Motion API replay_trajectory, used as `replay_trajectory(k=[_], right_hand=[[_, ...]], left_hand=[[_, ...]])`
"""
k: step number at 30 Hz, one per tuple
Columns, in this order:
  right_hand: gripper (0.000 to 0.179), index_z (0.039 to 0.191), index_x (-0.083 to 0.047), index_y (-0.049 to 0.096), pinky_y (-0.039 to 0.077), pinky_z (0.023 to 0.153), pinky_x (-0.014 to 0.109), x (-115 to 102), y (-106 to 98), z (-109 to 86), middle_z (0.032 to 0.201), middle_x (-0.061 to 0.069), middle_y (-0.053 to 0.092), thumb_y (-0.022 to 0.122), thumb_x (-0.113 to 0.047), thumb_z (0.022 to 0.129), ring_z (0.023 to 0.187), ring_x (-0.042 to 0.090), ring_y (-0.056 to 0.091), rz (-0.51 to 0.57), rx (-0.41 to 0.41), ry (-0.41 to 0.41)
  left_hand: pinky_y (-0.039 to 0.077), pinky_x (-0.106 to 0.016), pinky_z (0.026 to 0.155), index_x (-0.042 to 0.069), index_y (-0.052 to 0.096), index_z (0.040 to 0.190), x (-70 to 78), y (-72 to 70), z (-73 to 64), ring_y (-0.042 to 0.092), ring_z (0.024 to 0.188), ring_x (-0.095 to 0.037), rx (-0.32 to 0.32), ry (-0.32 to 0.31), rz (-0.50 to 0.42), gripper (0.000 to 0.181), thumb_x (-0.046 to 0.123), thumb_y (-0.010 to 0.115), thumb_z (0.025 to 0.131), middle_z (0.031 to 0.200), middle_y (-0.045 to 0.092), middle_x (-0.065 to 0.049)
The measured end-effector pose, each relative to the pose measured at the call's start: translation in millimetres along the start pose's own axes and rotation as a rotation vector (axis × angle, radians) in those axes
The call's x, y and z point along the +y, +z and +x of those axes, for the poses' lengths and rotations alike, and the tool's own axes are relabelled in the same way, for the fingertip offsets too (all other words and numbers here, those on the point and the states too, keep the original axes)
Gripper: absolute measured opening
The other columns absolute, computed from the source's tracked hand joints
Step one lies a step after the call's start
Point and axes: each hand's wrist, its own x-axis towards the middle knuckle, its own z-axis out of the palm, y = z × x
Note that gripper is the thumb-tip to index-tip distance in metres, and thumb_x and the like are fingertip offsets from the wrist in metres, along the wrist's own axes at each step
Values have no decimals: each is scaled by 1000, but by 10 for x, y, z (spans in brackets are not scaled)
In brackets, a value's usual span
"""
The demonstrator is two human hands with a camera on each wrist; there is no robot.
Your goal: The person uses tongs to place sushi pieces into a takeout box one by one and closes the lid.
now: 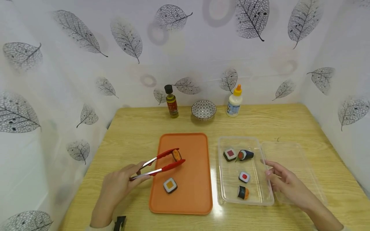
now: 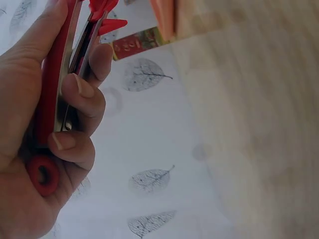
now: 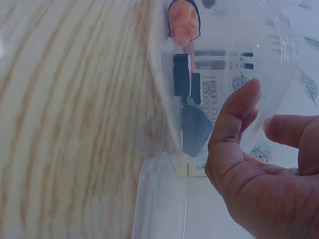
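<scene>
My left hand [image 1: 119,181] grips a pair of tongs [image 2: 52,84] with red tips, its fingers curled round the handles in the left wrist view. The tips reach over an orange tray [image 1: 190,192], on either side of an orange-topped sushi piece [image 1: 176,155]. Nearer on the tray lies a square sushi roll [image 1: 170,185] with a yellow centre. My right hand [image 1: 289,186] holds the right rim of a clear plastic box [image 1: 231,200], thumb and fingers at its edge. Inside the box are a red-centred square roll [image 1: 230,154], a cone-shaped hand roll [image 1: 245,155], a small roll [image 1: 244,176] and an orange-ended roll [image 1: 243,192].
A clear lid [image 1: 295,150] lies right of the box, partly under my right forearm. Along the table's back edge stand a dark-capped sauce bottle [image 1: 172,106], a patterned bowl [image 1: 203,110] and a white bottle with a yellow cap [image 1: 234,102]. A leaf-print curtain surrounds the table.
</scene>
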Motion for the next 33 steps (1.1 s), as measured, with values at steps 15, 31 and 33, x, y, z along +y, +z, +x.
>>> replay_trajectory(k=[15,31,33], right_hand=[[55,160,11,22,62,78,33,16,-2,-5,114,6,58,41,-14,115,99,8,66,2,2,1],[55,160,10,22,62,77,33,2,-1,-2,114,8,59,42,-16,115,99,8,66,6,14,19],[55,160,10,23,62,78,33,9,0,-3,115,7,59,42,-16,115,100,7,66,8,15,19]], left_hand=[[17,-11,47,23,82,119,307,-16,590,34,49,6,18,196,-67,63,73,52,95,76,69,14],[19,-13,44,24,80,116,766,45,1171,60,49,-1,10,419,-45,54,63,80,80,76,74,12],[22,-13,44,24,80,115,825,81,1227,61,50,0,20,439,-64,54,62,83,78,75,74,12]])
